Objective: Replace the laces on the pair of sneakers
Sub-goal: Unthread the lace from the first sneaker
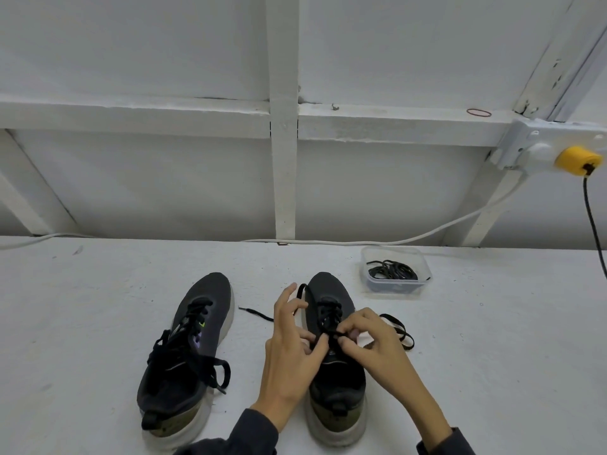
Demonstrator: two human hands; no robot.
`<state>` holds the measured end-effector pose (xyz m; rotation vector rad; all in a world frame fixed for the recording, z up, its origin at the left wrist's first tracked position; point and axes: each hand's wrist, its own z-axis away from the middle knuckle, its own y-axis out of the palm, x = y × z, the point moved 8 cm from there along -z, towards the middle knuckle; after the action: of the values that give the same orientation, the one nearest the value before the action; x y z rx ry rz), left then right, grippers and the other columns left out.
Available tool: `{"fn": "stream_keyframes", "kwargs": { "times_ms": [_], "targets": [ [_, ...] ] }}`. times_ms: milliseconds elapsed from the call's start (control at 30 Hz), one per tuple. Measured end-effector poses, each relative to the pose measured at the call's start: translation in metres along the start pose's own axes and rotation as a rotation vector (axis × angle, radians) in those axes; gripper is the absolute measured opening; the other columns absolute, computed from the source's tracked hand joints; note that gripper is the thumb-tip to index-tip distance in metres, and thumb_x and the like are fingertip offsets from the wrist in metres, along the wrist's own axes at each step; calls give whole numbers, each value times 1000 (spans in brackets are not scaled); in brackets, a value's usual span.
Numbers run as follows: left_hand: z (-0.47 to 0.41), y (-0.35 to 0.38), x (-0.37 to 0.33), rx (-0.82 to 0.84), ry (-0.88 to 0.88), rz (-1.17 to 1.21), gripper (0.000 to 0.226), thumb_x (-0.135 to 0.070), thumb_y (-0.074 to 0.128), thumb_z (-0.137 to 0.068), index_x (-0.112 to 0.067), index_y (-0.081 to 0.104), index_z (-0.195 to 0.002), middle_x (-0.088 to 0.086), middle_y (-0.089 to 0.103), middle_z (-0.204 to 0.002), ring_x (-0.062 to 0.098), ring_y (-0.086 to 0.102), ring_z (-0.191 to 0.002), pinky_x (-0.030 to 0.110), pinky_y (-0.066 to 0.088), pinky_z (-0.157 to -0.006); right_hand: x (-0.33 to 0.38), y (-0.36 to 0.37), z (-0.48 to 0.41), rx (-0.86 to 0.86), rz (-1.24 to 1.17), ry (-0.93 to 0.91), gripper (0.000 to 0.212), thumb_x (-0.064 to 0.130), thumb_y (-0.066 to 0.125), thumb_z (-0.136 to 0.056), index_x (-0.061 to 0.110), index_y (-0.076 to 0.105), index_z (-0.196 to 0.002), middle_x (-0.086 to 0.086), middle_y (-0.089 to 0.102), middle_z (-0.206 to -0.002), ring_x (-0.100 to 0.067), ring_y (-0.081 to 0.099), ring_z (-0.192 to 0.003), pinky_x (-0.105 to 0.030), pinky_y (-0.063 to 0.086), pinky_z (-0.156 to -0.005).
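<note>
From my head camera, both sneakers stand on the white table [98,323], toes pointing away from me. My left hand [292,353] and right hand [377,349] meet over the upper eyelets of the right sneaker [331,287]. My left thumb and forefinger pinch its black lace [398,327] at the crossing, while the other fingers of that hand spread up and away. My right hand's fingers are curled, pinching the same lace just beside the left hand's pinch. One part of the lace loops out onto the table to the right of the shoe; the other runs up past my left fingers, and its end lies on the table between the two shoes. The left sneaker [203,300] stands beside it, laced, its loops lying loose over the side. Beyond the right sneaker sits a clear plastic container [395,287] holding a tangle of black spare laces [392,270]. On the wall at the right, a yellow plug [576,160] sits in a white socket.
</note>
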<state>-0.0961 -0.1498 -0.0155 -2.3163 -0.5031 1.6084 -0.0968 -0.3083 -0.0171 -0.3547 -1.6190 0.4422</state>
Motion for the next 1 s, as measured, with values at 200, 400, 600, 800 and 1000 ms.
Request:
{"fn": "stream_keyframes", "kwargs": {
  "times_ms": [200,400,600,800,1000],
  "targets": [
    [1,1,-2,-28,27,-81,57,-20,73,-83,-53,31,-103,-18,38,-119,5,62,-76,15,50,-57,-26,-7,-5,10,-811,266,35,12,63,-67,-3,69,-98,-6,64,-97,-13,59,-86,-27,43,-73],
    [1,5,-1,68,77,-162,12,-25,66,-90,-31,61,-99,-24,38,-119,11,61,-74,19,52,-61,-10,-50,-17,-82,-1203,197,16,14,56,-77,16,72,-76,0,64,-94,-11,63,-85,-31,40,-82],
    [-3,13,2,211,-130,-13,3,-26,66,-89,-28,69,-90,-20,51,-109,11,60,-85,28,52,-74,-15,-87,-25,-236,-1125,160,9,23,61,-85,20,69,-83,3,66,-92,-13,62,-81,-32,46,-81],
    [-15,11,-2,271,-438,629,11,-11,59,-92,-7,63,-84,4,65,-85,12,62,-86,19,49,-85,-45,-66,-15,-221,-907,355,21,32,67,-82,19,66,-98,2,68,-95,-13,64,-76,-32,48,-72],
    [-42,-22,3,72,-467,1157,11,-18,58,-90,-9,62,-95,1,56,-74,15,60,-71,38,54,-89,-73,-69,-7,-383,-1147,411,11,22,56,-97,20,60,-87,3,66,-81,-15,64,-78,-33,47,-79]
  ]
}}
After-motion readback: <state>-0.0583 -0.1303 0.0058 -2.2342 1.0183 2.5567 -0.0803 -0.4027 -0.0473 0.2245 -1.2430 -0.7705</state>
